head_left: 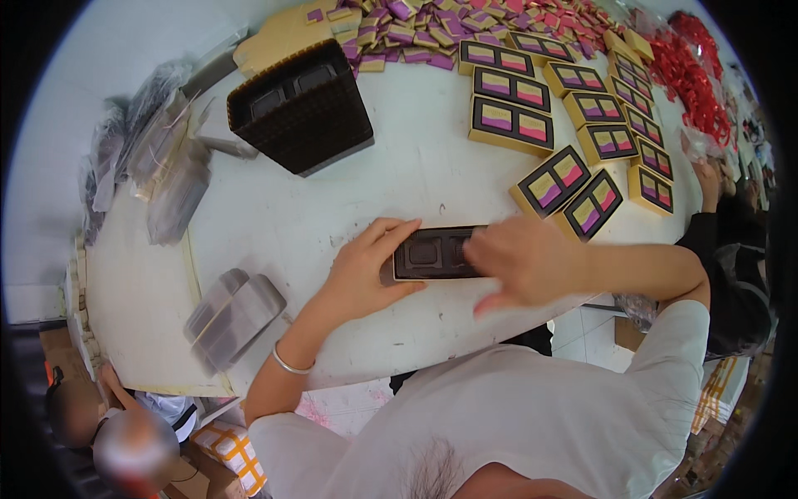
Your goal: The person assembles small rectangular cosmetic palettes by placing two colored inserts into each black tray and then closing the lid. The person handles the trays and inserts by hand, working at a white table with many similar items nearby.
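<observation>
Dark brown and moulded, a rectangular tray [426, 253] with squared recesses and a thin pale edge lies on the off-white table [407, 183], nearer the person than the tall stack of dark trays [337, 116] and to that stack's right. The left hand [362, 270] holds the tray's left end, fingers at the far edge and thumb at the near one, a smooth silver-coloured bangle [291, 360] around its wrist. The right hand [532, 259], blurred, spreads over the tray's right end; whether it grips or only brushes the surface cannot be told.

To the right of the ridged, tapering stack, gold boxes [499, 140] with dark inserts stand grouped, each showing two purple-and-pink rectangles. Beyond the stack and to its right spreads a loose heap of small flat packets [474, 27] in purple, gold and pink; farther right, glossy red strips [686, 79] tangle together. Left of the stack sit cloudy plastic bundles [176, 200]; a strapped translucent bundle [234, 320] lies nearer the person.
</observation>
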Motion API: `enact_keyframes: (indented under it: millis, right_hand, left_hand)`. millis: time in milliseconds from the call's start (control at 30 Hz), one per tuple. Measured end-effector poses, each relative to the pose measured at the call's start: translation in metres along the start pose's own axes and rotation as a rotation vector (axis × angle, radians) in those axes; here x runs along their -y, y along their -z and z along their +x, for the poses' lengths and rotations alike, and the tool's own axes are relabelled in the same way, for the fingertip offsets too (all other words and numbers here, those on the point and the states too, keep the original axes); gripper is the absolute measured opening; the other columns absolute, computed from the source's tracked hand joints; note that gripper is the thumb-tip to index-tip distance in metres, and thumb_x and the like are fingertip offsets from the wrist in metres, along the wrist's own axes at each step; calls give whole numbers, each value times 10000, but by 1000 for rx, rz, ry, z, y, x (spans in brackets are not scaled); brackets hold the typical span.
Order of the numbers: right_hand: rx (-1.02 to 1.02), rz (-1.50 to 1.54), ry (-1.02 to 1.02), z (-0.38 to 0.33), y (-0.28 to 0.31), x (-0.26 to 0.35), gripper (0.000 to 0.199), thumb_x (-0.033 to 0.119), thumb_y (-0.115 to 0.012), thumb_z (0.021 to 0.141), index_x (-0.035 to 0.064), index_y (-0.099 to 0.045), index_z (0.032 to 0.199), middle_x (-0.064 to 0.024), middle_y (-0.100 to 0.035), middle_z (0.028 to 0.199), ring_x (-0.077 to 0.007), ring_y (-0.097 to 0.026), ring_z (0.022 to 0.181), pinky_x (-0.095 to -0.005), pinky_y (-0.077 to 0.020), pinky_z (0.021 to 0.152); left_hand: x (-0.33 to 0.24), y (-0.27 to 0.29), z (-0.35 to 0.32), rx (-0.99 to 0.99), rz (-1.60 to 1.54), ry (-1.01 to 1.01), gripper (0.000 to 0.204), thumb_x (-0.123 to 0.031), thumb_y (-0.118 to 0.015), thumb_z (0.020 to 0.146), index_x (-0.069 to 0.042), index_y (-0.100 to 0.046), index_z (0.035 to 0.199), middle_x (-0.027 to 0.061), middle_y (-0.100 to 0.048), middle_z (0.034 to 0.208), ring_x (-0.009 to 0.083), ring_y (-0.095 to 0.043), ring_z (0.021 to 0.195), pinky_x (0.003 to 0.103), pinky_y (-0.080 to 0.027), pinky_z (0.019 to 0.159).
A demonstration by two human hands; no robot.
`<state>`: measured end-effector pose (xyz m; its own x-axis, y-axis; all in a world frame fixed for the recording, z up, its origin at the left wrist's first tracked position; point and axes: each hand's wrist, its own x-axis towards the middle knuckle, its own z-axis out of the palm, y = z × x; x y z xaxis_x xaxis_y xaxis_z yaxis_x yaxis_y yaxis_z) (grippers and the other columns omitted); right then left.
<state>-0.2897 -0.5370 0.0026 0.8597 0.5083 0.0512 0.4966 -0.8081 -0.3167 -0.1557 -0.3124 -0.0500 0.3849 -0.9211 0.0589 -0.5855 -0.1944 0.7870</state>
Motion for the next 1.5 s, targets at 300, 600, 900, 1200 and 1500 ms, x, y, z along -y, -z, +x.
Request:
enact_keyframes:
  millis: [300,600,900,1200,1500]
  right_hand:
    - [-575,-333,-371,134,12,-246,222,186,-622,808,12,-638,945,-145,-630,955,-324,-579,971,-418,-457,852]
    - [-873,452,-479,133,26,-227,204,204,-566,887,17,-644,907,-50,-600,730,-156,-582,698,-320,-470,673]
    - [-224,1204,-375,56,13,-42,287,-28,-478,904,45,-546,1174,-27,-511,823,-79,-565,617,-217,-464,555]
    - [-253,411,-49,62,-36,-26,114,12,-633,810,40,-597,914,-93,-521,937,-279,-559,773,-313,-465,644]
    - [-235,185,72,50,-38,-19,417,299,-760,705,17,-631,983,-124,-534,961,-279,-533,897,-382,-449,767]
  left_hand:
    - [6,-19,-1,-270,281,-161,687,-228,-830,611,-39,-524,1197,139,-557,1114,307,-591,955,354,-504,780]
    - [7,-16,-3,-339,301,-60,715,-234,-839,607,-16,-515,1207,158,-552,1120,310,-554,1000,380,-462,834]
    - [1,-20,-4,-351,353,-32,723,-259,-827,616,-17,-506,1216,149,-552,1103,316,-571,949,386,-471,795]
    - [7,-22,0,-357,224,-76,743,-240,-819,629,-47,-480,1261,110,-542,1147,299,-566,980,383,-473,817]
    - [5,-22,0,-363,186,-74,705,-184,-826,606,-59,-500,1218,108,-562,1123,302,-566,986,378,-477,813]
